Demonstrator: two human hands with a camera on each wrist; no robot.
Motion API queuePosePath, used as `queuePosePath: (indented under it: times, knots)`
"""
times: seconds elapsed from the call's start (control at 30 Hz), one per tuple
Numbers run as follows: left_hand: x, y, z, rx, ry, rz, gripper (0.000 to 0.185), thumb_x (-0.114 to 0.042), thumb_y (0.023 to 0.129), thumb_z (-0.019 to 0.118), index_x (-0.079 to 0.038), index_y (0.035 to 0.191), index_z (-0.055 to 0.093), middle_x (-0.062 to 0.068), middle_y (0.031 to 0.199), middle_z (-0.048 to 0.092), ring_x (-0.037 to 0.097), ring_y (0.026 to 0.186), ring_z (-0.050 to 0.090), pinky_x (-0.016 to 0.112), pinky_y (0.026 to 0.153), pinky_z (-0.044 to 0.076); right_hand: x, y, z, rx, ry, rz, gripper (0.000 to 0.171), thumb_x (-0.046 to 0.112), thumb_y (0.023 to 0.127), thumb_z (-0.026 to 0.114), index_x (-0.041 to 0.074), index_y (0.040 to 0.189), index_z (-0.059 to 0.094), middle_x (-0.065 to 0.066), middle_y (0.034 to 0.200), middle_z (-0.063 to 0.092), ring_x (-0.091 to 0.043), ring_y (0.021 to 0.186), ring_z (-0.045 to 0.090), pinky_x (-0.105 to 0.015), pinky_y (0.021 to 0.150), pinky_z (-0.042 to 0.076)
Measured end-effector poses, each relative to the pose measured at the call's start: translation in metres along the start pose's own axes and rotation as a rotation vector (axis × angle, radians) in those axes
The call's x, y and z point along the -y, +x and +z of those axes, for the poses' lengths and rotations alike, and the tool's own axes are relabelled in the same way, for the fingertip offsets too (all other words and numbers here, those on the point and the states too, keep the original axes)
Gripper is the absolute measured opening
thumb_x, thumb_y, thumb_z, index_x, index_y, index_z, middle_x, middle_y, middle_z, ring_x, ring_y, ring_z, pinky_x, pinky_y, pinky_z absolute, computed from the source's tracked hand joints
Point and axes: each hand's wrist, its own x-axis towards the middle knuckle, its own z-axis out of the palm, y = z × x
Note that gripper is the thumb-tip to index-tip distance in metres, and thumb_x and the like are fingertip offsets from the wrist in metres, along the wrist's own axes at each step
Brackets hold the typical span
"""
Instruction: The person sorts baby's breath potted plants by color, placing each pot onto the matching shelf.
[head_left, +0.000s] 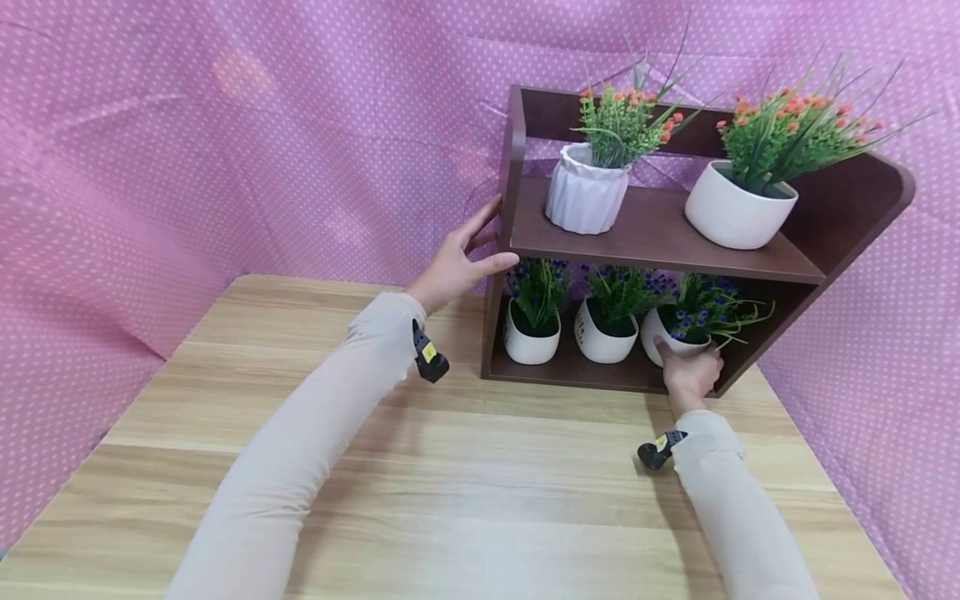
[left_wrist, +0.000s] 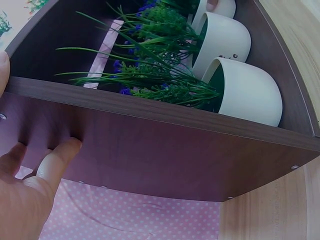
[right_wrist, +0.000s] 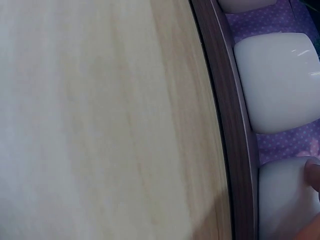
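Note:
A dark brown two-tier shelf (head_left: 660, 218) stands on the table. My left hand (head_left: 453, 265) rests on its left side panel (left_wrist: 165, 150); the fingertips touch the outer face and the thumb lies at the front edge. On the lower tier, my right hand (head_left: 692, 373) grips the rightmost white flower pot (head_left: 657, 332), with the thumb (right_wrist: 313, 172) on the pot's front. This pot holds green leaves and small blue-purple flowers (head_left: 693, 319). To its left sit two similar potted plants, a middle pot (head_left: 606, 342) and a left pot (head_left: 531, 340).
The upper tier carries a fluted white pot (head_left: 587, 196) and a smooth white pot (head_left: 738, 208), both with orange flowers. Under the shelf is a light wood table (head_left: 480, 483). A pink dotted cloth (head_left: 300, 150) hangs behind and on both sides.

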Motion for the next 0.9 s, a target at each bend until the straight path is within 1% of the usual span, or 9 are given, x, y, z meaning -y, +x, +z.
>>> queuePosePath:
  times: [0.2,0.4,0.5,0.67,0.77,0.83,0.9]
  knots:
    - [0.001,0.001,0.001,-0.001,-0.001,0.002,0.079,-0.012,0.091,0.066,-0.022,0.154,0.02,0.0,0.16,0.018,0.026,0.14,0.032,0.04,0.109,0.037,-0.001,-0.001,-0.002,0.001,-0.003,-0.013,0.095,0.044,0.08,0.073,0.0,0.148,0.025,-0.029,0.143,0.036,-0.043,0.134,0.033,-0.055,0.112,0.026]
    - [0.002,0.002,0.001,0.004,-0.006,0.008,0.078,-0.011,0.091,0.065,-0.02,0.154,0.02,0.002,0.16,0.018,0.028,0.141,0.031,0.045,0.11,0.035,-0.002,-0.001,-0.002,0.005,-0.008,-0.003,0.095,0.044,0.08,0.072,0.0,0.149,0.023,-0.028,0.144,0.034,-0.042,0.135,0.032,-0.055,0.112,0.025]
    - [0.003,0.002,0.002,0.006,-0.008,0.003,0.078,-0.01,0.092,0.065,-0.02,0.154,0.02,0.002,0.16,0.018,0.027,0.141,0.031,0.044,0.11,0.035,-0.002,-0.002,-0.003,0.012,-0.008,-0.005,0.095,0.043,0.081,0.072,0.0,0.149,0.023,-0.028,0.145,0.034,-0.042,0.135,0.032,-0.055,0.112,0.025]
    - [0.004,0.0,0.002,0.005,-0.032,-0.021,0.077,-0.012,0.092,0.064,-0.023,0.154,0.019,-0.001,0.16,0.018,0.025,0.14,0.033,0.037,0.107,0.04,-0.004,-0.005,-0.005,0.048,-0.007,-0.014,0.088,0.037,0.083,0.071,-0.002,0.148,0.026,-0.029,0.143,0.038,-0.043,0.134,0.034,-0.05,0.113,0.027]
    - [0.005,-0.001,0.002,0.006,-0.043,-0.051,0.078,-0.014,0.092,0.064,-0.026,0.154,0.019,-0.003,0.16,0.019,0.025,0.139,0.034,0.038,0.105,0.043,-0.007,-0.008,-0.008,0.083,-0.029,-0.023,0.083,0.035,0.085,0.069,-0.004,0.146,0.028,-0.031,0.142,0.04,-0.044,0.133,0.035,-0.049,0.112,0.029]
    - [0.006,-0.002,0.001,0.007,-0.066,-0.08,0.078,-0.015,0.092,0.065,-0.028,0.154,0.02,-0.001,0.159,0.021,0.026,0.138,0.036,0.041,0.103,0.045,-0.01,-0.011,-0.01,0.092,-0.036,-0.054,0.075,0.032,0.087,0.068,-0.006,0.142,0.035,-0.032,0.138,0.043,-0.046,0.13,0.037,-0.05,0.11,0.03]
    - [0.014,0.0,0.0,0.004,-0.076,-0.095,0.077,-0.018,0.092,0.066,-0.034,0.153,0.021,-0.004,0.159,0.023,0.025,0.137,0.037,0.042,0.1,0.047,-0.012,-0.013,-0.01,0.089,-0.041,-0.087,0.067,0.03,0.088,0.067,-0.008,0.136,0.042,-0.034,0.134,0.046,-0.048,0.127,0.039,-0.051,0.109,0.031]
